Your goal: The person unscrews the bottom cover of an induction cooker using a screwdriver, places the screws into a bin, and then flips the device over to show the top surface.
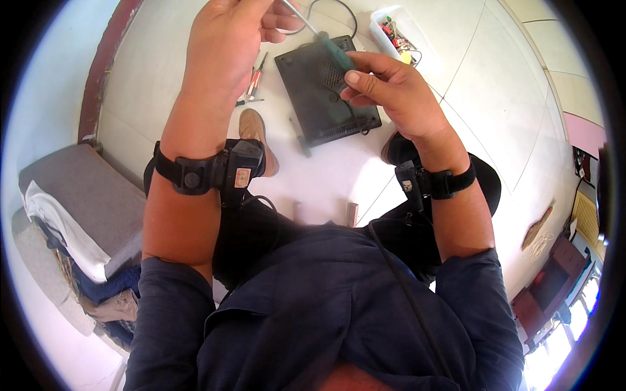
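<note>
My right hand [391, 85] grips the dark green handle of a screwdriver [340, 55], with thumb and fingers pinched around it. The metal shaft slants up and left to my left hand [238, 29]. That hand's fingers are curled beside the shaft near its tip; the upper edge cuts part of the hand off, so what they pinch is hidden. Below the screwdriver, a flat black appliance [313, 104] lies on the floor, showing a face with a round vent grille, slots and small feet. A black cord [355, 120] lies across it.
A white plastic box [377, 29] of small parts stands at the far right of the appliance. Left of it lie a red-handled screwdriver [254, 83] and a small dark tool [250, 101]. A grey-handled tool [304, 146] rests by its near edge. A grey cushioned seat [91, 189] stands left.
</note>
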A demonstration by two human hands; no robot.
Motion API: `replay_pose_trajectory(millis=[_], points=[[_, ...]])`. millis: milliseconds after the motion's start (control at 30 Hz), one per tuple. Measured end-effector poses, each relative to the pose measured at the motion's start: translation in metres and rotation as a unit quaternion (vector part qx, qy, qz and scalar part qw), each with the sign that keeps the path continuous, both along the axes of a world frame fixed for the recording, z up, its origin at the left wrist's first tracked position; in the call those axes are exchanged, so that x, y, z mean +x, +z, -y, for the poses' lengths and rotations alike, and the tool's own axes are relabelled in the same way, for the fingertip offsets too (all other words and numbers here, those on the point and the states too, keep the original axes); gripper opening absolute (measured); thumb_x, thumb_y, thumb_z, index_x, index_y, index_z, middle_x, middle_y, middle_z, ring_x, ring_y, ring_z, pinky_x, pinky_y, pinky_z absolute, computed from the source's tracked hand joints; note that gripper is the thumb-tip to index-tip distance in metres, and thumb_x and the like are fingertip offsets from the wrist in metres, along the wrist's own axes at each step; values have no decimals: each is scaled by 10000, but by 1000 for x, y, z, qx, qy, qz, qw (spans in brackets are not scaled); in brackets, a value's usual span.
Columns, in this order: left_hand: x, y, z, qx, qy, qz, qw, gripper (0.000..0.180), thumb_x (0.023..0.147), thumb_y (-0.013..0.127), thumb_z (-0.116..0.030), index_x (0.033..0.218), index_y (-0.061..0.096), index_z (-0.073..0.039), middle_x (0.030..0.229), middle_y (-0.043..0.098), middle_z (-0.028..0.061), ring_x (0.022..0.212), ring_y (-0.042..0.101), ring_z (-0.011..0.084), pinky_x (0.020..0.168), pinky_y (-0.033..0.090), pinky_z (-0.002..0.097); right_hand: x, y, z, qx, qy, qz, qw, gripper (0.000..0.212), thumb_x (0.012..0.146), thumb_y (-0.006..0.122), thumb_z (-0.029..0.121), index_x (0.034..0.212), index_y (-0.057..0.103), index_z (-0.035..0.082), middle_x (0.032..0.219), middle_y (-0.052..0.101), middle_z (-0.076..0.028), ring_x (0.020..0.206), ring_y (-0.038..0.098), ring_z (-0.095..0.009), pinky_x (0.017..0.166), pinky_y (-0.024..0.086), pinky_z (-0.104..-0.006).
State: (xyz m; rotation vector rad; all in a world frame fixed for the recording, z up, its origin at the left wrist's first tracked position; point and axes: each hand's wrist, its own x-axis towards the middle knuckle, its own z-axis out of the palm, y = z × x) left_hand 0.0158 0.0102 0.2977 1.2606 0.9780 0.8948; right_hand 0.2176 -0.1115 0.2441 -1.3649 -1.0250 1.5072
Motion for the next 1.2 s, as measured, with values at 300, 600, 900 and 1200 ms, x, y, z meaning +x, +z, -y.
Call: replay_pose_trajectory(millis=[300,600,900,1200], points=[[-7,-14,-8,26,-42,17,999,231,1040,558,-224,1152,639,-38,1035,706,97,924,674,157,762,508,266,1,2,1,-8,26,-29,999,524,887,741,257,1292,608,-46,1012,721,-107,885,697,-146,831,530,-271],[5,-6,6,10,-93,58,994,198,1045,524,-138,1166,632,-24,1031,703,110,937,673,188,814,519,303,-4,0,2,10,8,143,990,461,768,837,259,1112,645,21,922,674,-78,849,635,-172,770,514,-318],[8,4,12,14,-136,51,989,129,1027,551,-104,1098,636,-37,1001,720,115,878,667,140,735,522,238,-7,3,1,20,-15,248,968,446,704,874,263,951,586,28,793,615,-86,727,598,-212,670,489,-352],[12,-1,12,6,-115,68,991,222,1066,503,-206,1092,622,-20,994,708,141,897,699,196,773,558,291,-8,3,1,19,-17,255,967,433,702,874,260,946,598,33,801,627,-88,733,605,-211,679,496,-351]])
